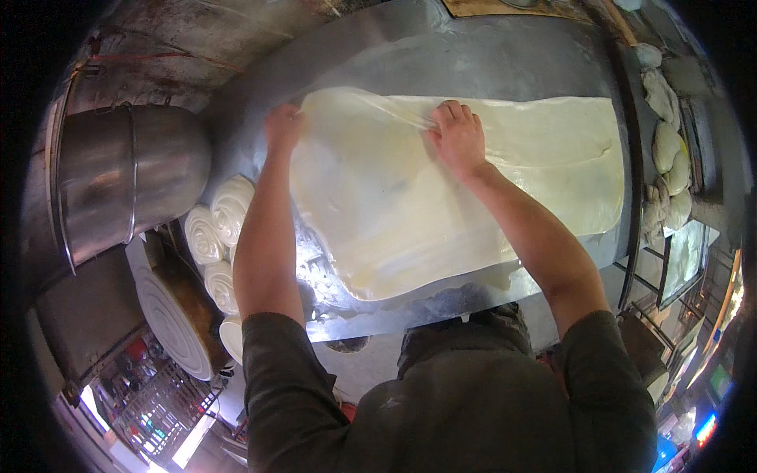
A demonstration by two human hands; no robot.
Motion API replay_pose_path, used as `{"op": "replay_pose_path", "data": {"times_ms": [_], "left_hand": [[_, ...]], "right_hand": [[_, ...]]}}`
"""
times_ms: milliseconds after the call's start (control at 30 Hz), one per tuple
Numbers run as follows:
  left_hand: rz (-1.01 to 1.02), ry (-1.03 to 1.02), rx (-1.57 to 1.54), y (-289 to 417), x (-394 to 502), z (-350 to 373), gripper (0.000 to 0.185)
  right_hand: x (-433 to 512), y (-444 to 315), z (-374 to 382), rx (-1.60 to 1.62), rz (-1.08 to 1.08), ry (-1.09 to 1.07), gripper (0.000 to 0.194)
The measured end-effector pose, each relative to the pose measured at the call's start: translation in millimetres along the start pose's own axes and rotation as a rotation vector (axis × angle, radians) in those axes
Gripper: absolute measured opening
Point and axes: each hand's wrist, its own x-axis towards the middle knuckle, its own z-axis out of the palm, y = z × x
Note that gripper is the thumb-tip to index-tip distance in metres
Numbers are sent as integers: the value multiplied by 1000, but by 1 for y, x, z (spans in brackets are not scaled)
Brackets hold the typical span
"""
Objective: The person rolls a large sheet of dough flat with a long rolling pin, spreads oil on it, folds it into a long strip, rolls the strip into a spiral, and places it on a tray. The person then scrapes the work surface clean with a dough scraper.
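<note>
A broad, thin sheet of oiled dough (378, 201) lies across a metal worktop (520, 59). At the sheet's far left corner, my left hand (285, 127) grips the edge, its fingertips partly blurred. My right hand (458, 133) pinches the far edge near the middle, and a taut fold runs from it up to the left. To the right the sheet continues flat, with a wrinkle on its surface. Several coiled dough rolls (230, 210) sit by the worktop's left end, beside my left forearm.
A large metal drum-shaped vessel (171, 171) stands at the left, with a big round coiled piece (171, 319) below it. Beyond the worktop's right edge lie several pale lumps (668, 148) and a dark rail (636, 177). A wooden board (502, 8) touches the far edge.
</note>
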Motion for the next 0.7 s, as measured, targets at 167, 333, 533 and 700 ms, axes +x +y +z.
{"op": "replay_pose_path", "data": {"times_ms": [167, 333, 533, 700], "left_hand": [[-18, 49, -529, 5, -29, -27, 24], [-7, 98, -865, 8, -96, -66, 16], [-252, -170, -816, -7, -264, -85, 14], [-188, -273, -280, 5, -324, -52, 23]], "right_hand": [[2, 7, 9, -46, -9, -45, 7], [1, 0, -31, 666, 388, -124, 10], [-42, 14, -114, 578, 200, -521, 13], [-111, 13, -107, 104, -45, -547, 9]]}}
